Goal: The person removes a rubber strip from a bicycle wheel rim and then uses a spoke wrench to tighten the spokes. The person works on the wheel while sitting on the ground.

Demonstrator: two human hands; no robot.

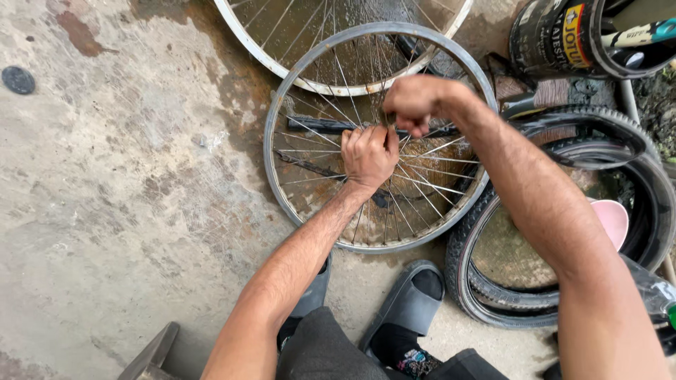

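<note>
Both hands at hub of near wheel [377, 137]. Left hand [367, 155] fingers curled onto spokes; right hand [415, 104] fist-pinching small part, unclear what. Risk: grip slips, spoke bends or finger nicked.

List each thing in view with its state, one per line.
Left hand: closed at the hub of the spoked wheel.
Right hand: fist closed at the same hub.
Spoked wheel: bare rim, flat on the concrete.
Second rim: flat, partly under the first.
Tyres: off the rims, piled at right.
Bucket: tipped sideways, tools inside.
</note>
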